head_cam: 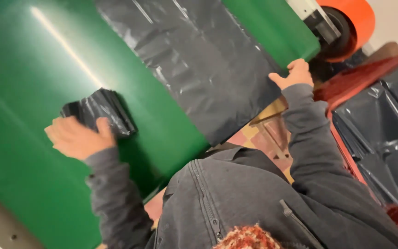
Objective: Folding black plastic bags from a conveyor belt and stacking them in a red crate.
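A wide green table (33, 60) fills the left and middle of the view. A large flat black plastic sheet (199, 60) lies across it, reaching the table's near edge. My right hand (295, 74), in a grey sleeve, grips that sheet at its corner by the table's edge. A folded bundle of black plastic (100, 110) rests on the green surface further left. My left hand (77, 137) is closed over its near side, fingers curled on the folds. My grey zipped jacket (236, 193) covers the lower middle.
An orange roll with a dark core (351, 27) sits past the table's far corner. Several black plastic bags (383, 124) lie heaped on a red surface at the right. A patterned floor and a pale frame (268, 133) show below the table's edge.
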